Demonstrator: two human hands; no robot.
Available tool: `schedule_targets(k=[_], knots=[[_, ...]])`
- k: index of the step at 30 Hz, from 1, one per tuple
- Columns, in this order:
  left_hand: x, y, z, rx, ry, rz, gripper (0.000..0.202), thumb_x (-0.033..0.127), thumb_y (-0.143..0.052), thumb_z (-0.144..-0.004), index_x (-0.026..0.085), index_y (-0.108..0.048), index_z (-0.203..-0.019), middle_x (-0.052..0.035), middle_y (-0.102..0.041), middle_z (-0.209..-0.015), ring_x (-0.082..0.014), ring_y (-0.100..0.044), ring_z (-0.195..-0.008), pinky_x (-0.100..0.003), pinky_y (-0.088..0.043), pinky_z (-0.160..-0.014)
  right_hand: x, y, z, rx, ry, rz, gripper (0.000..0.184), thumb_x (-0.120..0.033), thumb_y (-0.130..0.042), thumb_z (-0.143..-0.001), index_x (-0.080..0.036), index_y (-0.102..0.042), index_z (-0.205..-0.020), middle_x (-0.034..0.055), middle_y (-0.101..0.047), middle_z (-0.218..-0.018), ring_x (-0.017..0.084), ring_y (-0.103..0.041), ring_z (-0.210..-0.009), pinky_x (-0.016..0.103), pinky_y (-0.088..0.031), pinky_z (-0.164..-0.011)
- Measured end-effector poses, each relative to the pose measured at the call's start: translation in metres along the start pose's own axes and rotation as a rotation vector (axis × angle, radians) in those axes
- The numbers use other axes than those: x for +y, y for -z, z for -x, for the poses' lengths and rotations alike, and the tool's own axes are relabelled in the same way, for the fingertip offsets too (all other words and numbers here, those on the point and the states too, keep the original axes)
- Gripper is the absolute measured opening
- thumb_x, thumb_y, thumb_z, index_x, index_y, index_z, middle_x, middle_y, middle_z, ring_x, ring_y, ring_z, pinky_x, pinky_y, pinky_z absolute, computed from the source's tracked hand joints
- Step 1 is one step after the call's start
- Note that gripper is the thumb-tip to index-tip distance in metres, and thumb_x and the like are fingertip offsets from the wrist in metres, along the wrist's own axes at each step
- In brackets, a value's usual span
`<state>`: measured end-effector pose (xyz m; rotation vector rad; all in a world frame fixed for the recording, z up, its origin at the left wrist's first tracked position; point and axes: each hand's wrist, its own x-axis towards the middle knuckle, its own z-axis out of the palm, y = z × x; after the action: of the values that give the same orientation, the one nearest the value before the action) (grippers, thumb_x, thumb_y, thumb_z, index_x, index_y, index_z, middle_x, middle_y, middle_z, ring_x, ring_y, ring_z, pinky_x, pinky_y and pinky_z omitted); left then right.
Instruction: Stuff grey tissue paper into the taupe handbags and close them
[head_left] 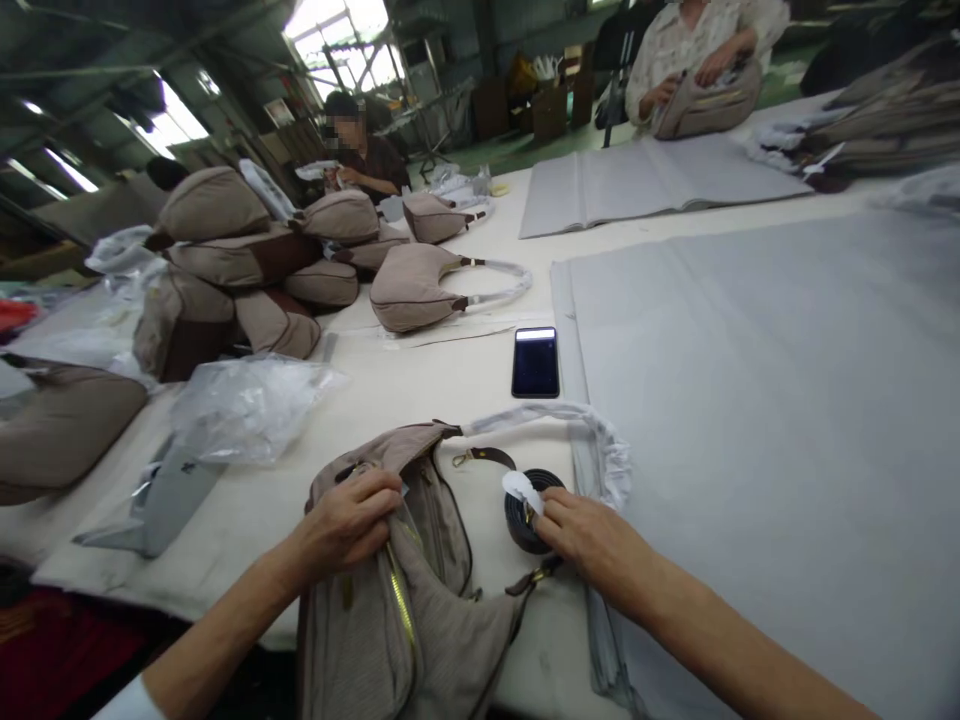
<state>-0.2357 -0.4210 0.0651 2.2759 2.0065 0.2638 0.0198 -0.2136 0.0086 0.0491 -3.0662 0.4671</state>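
A taupe handbag (420, 610) with a gold zipper lies open at the table's near edge. My left hand (352, 520) is closed on the bag's upper rim beside the zipper. My right hand (589, 535) pinches a rolled dark strap (529, 505) that has a white paper tag on it, just right of the bag. The bag's handle (592, 430), wrapped in white paper, arcs behind the strap. A small brown strap with a gold clasp (484, 457) lies between bag and handle.
A black phone (535, 361) lies beyond the handle. Large grey paper sheets (765, 400) cover the right. Crumpled plastic (240, 405) and a pile of taupe bags (240, 270) sit left. Two other people handle bags at the far side.
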Motion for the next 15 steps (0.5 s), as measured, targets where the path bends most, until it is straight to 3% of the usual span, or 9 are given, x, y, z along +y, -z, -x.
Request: schedule_targets(k=[6,10,15], knots=[[0.010,0.011,0.005,0.231,0.102,0.096,0.018,0.004,-0.040,-0.078,0.019,-0.050,-0.083,-0.0054,-0.055,-0.093,-0.0130,-0.056,-0.086,-0.023,-0.047,-0.076,0.005,-0.013,-0.042,-0.109,0.012,0.163,0.018,-0.010,-0.047,-0.086,-0.011,-0.064,-0.091,0.0120,-0.063,-0.091,0.026,-0.054,-0.090,0.038,-0.045,-0.068],[0.013,0.015,0.010,0.341,0.152,0.090,0.018,0.004,-0.043,-0.078,0.019,-0.052,-0.082,-0.0049,-0.055,-0.093,-0.0133,-0.057,-0.087,-0.024,-0.047,-0.078,-0.002,-0.026,-0.094,-0.108,0.009,0.178,0.021,-0.007,-0.046,-0.084,-0.004,-0.067,-0.088,0.0185,-0.064,-0.090,0.031,-0.053,-0.091,0.046,-0.043,-0.071],[0.007,0.016,0.033,0.447,0.244,-0.047,0.013,0.008,-0.049,-0.078,0.019,-0.052,-0.084,-0.0046,-0.053,-0.095,-0.0146,-0.055,-0.088,-0.024,-0.046,-0.077,-0.032,-0.026,-0.159,-0.036,0.225,0.082,0.021,-0.019,-0.046,-0.090,-0.013,-0.066,-0.089,0.0090,-0.063,-0.103,0.023,-0.047,-0.106,0.035,-0.044,-0.079]])
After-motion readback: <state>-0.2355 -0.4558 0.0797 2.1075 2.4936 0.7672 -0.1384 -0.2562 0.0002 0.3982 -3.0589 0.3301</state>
